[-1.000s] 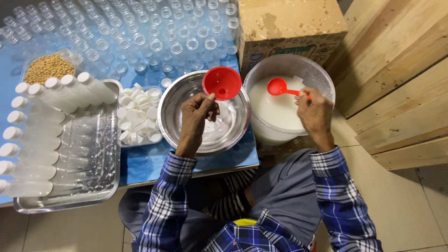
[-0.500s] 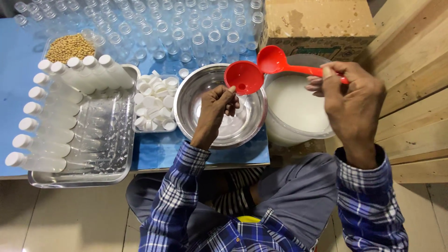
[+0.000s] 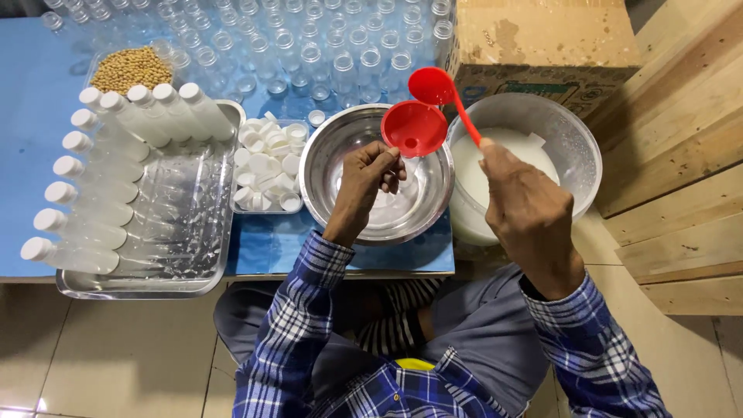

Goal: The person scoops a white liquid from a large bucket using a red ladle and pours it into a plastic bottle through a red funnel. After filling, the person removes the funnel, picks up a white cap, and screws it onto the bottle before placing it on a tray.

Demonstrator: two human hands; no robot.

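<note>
Pale tiled floor (image 3: 116, 348), blue low table (image 3: 31, 116), wooden planks (image 3: 681, 155).

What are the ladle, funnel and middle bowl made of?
Ladle and funnel: likely plastic, uniformly bright red with a smooth, slightly glossy surface. Bowl: looks like stainless steel, silvery with mirror-like reflections along its rim.

Both arms reach forward from plaid sleeves. The left hand (image 3: 370, 179) is curled, fingertips pinched together and pointing up-right, wrist bent a little. The right hand (image 3: 528, 209) sits higher and closer to the camera, closed in a fist, knuckles up, back of hand facing us.
</note>
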